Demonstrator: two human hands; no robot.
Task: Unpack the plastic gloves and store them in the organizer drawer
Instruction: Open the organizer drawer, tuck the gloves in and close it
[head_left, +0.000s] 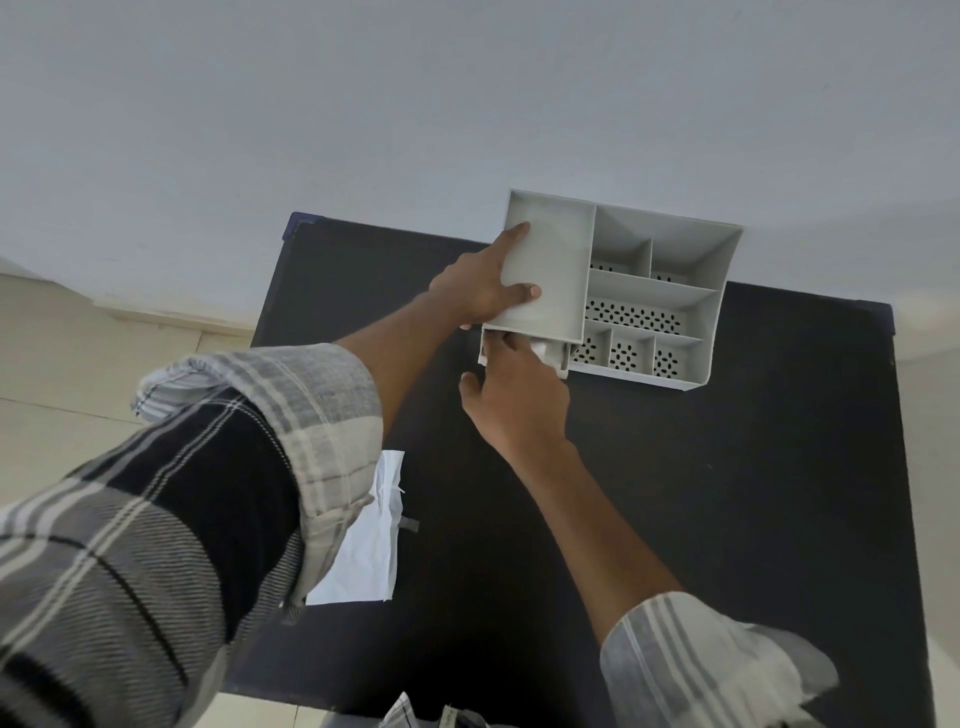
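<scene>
A grey plastic organizer (691, 312) with several compartments stands at the far edge of the black table (727, 493). My left hand (483, 283) grips the organizer's left side, thumb over the rim and index finger along its wall. Below that side a small drawer (558, 358) is pulled partly out. My right hand (514, 400) is at the drawer, its fingers pushed into it, with whitish plastic gloves (543, 348) showing beside them. An empty white plastic packet (369, 551) lies flat on the table near my left sleeve.
The table stands against a pale wall (467, 104), with cream floor tiles (78, 364) to its left. The organizer's perforated compartments hold nothing visible. My checked sleeves cover the near left part of the table.
</scene>
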